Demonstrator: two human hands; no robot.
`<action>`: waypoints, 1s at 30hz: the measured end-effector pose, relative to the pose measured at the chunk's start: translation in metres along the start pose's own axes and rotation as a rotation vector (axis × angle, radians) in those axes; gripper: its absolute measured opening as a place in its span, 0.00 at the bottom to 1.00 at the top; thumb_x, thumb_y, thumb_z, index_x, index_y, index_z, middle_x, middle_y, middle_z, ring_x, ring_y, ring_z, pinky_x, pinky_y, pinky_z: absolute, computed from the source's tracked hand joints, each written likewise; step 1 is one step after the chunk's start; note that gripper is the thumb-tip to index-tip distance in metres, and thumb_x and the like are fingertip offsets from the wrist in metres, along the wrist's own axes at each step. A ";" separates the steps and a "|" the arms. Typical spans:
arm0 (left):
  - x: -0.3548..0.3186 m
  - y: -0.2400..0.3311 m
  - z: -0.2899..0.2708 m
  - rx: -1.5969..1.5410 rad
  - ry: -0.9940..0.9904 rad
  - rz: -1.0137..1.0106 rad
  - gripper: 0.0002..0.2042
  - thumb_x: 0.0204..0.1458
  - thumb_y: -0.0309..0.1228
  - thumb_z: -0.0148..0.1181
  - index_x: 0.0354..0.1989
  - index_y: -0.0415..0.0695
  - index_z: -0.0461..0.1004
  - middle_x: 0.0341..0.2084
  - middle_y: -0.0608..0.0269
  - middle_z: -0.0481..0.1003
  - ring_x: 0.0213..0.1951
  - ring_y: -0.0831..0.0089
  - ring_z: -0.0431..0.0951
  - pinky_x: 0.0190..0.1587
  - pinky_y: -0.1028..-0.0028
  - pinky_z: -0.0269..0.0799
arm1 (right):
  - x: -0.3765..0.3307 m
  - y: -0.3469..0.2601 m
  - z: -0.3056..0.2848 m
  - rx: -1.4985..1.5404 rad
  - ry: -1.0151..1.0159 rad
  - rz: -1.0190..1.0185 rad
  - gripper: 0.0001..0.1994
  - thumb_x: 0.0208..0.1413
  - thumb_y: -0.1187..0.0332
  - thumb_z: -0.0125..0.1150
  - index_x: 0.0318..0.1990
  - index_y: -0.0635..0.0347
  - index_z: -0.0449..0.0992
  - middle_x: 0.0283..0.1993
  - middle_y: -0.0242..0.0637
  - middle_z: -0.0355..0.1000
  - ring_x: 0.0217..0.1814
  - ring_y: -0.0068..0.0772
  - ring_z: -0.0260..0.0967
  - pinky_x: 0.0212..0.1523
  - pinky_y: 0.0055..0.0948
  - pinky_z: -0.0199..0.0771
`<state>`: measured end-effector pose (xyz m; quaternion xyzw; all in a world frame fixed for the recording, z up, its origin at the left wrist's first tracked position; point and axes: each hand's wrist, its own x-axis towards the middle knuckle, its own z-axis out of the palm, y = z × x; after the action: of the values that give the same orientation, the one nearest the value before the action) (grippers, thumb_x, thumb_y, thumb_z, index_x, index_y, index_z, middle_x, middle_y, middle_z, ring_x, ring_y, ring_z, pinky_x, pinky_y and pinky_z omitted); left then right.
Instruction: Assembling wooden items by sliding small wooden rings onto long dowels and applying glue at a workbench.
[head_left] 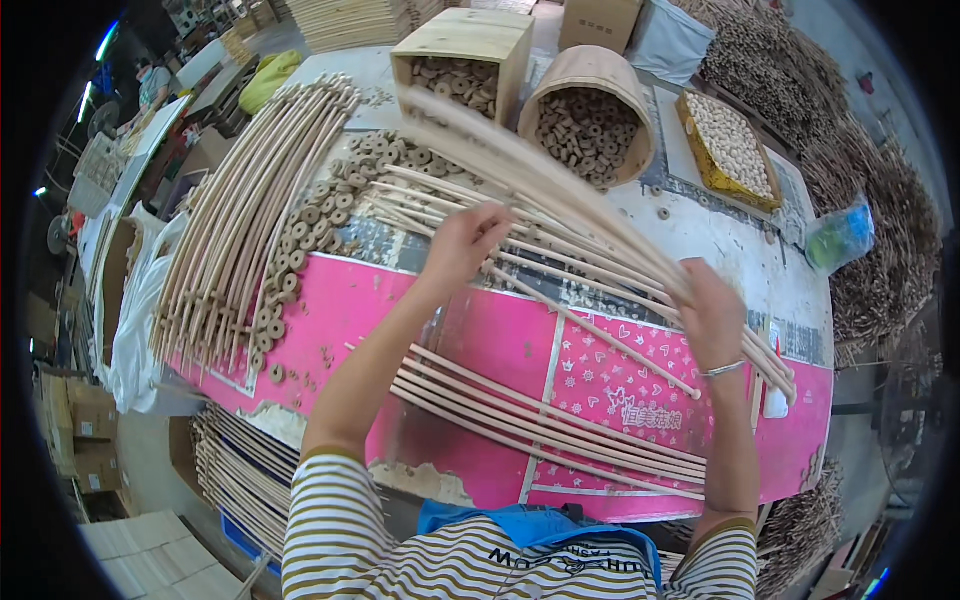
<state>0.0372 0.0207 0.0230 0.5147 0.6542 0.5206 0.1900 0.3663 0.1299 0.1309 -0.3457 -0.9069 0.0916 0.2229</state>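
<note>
Well, my right hand [715,310] is closed around one end of a bundle of pale wooden sticks [560,190], which slants over the middle of the bench [475,340] toward its far edge, its outer end blurred. My left hand [468,240] has its fingers bent in at the loose sticks [610,343] lying mid-bench; whether they pinch one, I cannot tell. Nearer me, a row of sticks [560,437] lies along the bench's near edge on the pink cover [480,330]. By the left edge leans a thick pile of sticks with rings on them [235,215], and loose wooden rings [300,232] are scattered beside it. At the far edge stand a wooden box [465,38] and a round wooden tub [590,68], both holding more rings, while a yellow tray [707,172] of pale balls sits toward the far right corner.
</note>
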 end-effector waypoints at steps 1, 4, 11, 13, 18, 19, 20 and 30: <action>0.023 0.001 0.012 0.130 -0.016 0.101 0.12 0.55 0.27 0.62 0.49 0.49 0.79 0.33 0.59 0.79 0.35 0.63 0.80 0.39 0.67 0.75 | 0.001 -0.002 -0.013 0.044 -0.042 0.104 0.10 0.54 0.70 0.64 0.44 0.56 0.73 0.35 0.48 0.74 0.38 0.53 0.75 0.34 0.43 0.72; 0.080 -0.015 0.040 0.365 -0.160 0.303 0.21 0.51 0.28 0.65 0.56 0.55 0.75 0.47 0.58 0.73 0.50 0.58 0.76 0.49 0.62 0.75 | -0.013 0.009 -0.023 0.162 -0.004 0.203 0.10 0.58 0.67 0.64 0.42 0.61 0.73 0.32 0.48 0.73 0.33 0.52 0.72 0.33 0.40 0.69; 0.125 -0.045 0.089 0.774 -0.290 0.251 0.29 0.44 0.35 0.72 0.58 0.65 0.74 0.59 0.61 0.65 0.55 0.54 0.74 0.52 0.59 0.77 | -0.074 0.022 -0.020 0.433 -0.016 0.496 0.12 0.60 0.72 0.63 0.49 0.67 0.74 0.33 0.27 0.68 0.33 0.17 0.62 0.32 0.20 0.65; 0.134 -0.046 0.098 0.775 -0.294 0.287 0.28 0.43 0.35 0.72 0.57 0.63 0.76 0.60 0.61 0.64 0.56 0.54 0.74 0.52 0.60 0.77 | -0.083 0.023 -0.022 0.442 0.085 0.490 0.09 0.58 0.74 0.64 0.44 0.66 0.74 0.28 0.29 0.66 0.29 0.18 0.61 0.28 0.24 0.63; 0.145 -0.053 0.112 0.475 -0.331 0.251 0.27 0.43 0.29 0.70 0.56 0.58 0.77 0.63 0.47 0.67 0.63 0.49 0.68 0.63 0.57 0.68 | -0.124 0.059 -0.020 0.223 -0.052 0.575 0.16 0.59 0.63 0.66 0.50 0.62 0.77 0.33 0.39 0.76 0.34 0.37 0.73 0.37 0.36 0.71; 0.141 -0.065 0.090 0.494 -0.301 0.238 0.26 0.44 0.29 0.69 0.56 0.56 0.77 0.64 0.47 0.65 0.63 0.49 0.68 0.63 0.57 0.67 | -0.114 0.049 -0.011 0.351 -0.035 0.502 0.14 0.59 0.60 0.65 0.44 0.60 0.75 0.31 0.42 0.74 0.32 0.42 0.72 0.34 0.40 0.69; 0.141 -0.079 0.061 0.581 -0.333 0.302 0.26 0.43 0.29 0.69 0.56 0.54 0.76 0.65 0.47 0.63 0.60 0.48 0.71 0.59 0.55 0.71 | -0.108 0.052 0.005 0.314 -0.139 0.483 0.15 0.59 0.58 0.65 0.39 0.59 0.71 0.29 0.45 0.71 0.31 0.47 0.71 0.32 0.43 0.66; 0.140 -0.057 0.107 0.536 -0.294 0.360 0.18 0.42 0.24 0.69 0.45 0.46 0.77 0.51 0.51 0.68 0.45 0.47 0.76 0.44 0.51 0.72 | -0.151 0.055 -0.019 0.398 -0.096 0.529 0.15 0.59 0.60 0.66 0.43 0.60 0.70 0.29 0.44 0.69 0.31 0.43 0.70 0.34 0.39 0.67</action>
<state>0.0383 0.1985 -0.0286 0.7228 0.6320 0.2757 0.0455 0.5074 0.0700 0.0785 -0.5141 -0.7595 0.3377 0.2114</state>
